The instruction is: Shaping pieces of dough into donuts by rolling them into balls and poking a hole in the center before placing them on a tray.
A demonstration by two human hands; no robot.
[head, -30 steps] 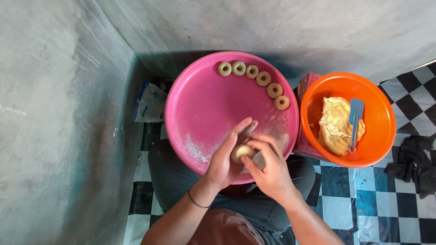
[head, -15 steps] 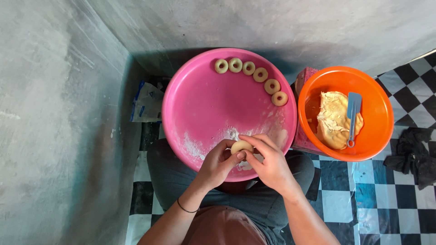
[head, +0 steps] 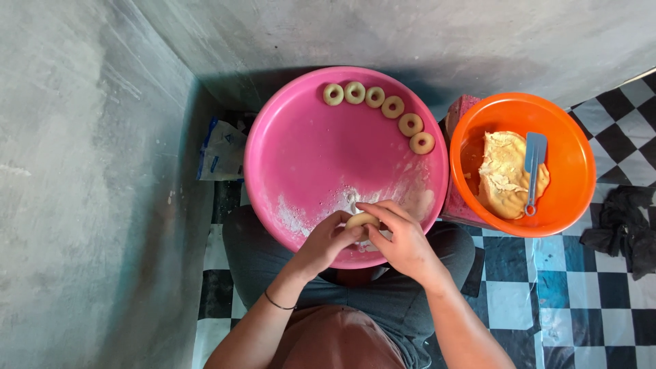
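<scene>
Both hands meet over the near rim of the pink tray (head: 301,157). The left hand (head: 326,246) cups a small piece of dough (head: 362,220) from below, fingers curled shut on it. The right hand (head: 403,239) pinches the same piece from above with thumb and forefinger. The dough is pale, rounded and smooth, held just above the tray's floured patch (head: 355,201).

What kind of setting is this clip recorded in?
Probably a home floor corner used for food preparation: bare grey concrete walls, a black-and-white checkered floor, and a pink basin holding dough rings on the seated person's lap.
</scene>
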